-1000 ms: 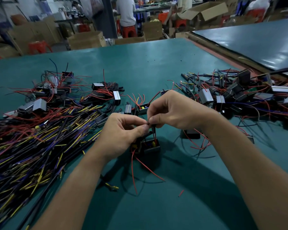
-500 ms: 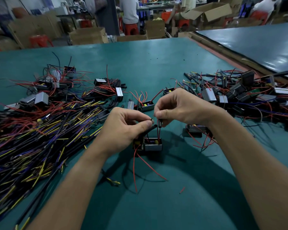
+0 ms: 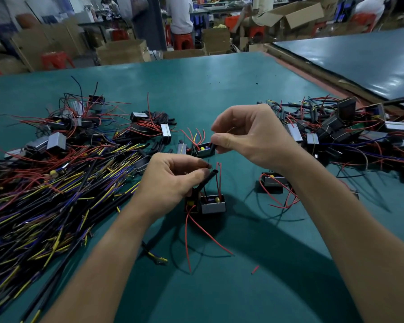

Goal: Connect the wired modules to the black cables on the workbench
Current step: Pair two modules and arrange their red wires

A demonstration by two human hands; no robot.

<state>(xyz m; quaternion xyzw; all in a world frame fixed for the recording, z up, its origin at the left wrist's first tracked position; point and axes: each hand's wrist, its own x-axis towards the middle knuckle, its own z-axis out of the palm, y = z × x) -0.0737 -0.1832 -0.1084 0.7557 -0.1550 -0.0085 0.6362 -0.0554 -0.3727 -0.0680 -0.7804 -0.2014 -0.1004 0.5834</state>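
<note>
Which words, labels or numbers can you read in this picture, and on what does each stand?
No text can be read.
The grey face of the wired module shows no print.
The cardboard boxes behind the workbench are too blurred to show lettering.

Your module point(image 3: 212, 206), a small open box with a grey side, yellow parts inside and red wires, sits upright on the bench. A black cable point(image 3: 207, 181) pinched in your left hand point(image 3: 170, 180) slants up from it toward one o'clock. Loose black cables point(image 3: 44, 199) with yellow and purple ends lie heaped at nine o'clock of it, a tangle of red-wired modules point(image 3: 336, 134) at two o'clock, further modules point(image 3: 56, 142) at ten, and your right hand point(image 3: 250, 136) pinches a short black piece point(image 3: 214, 147) at twelve.
</note>
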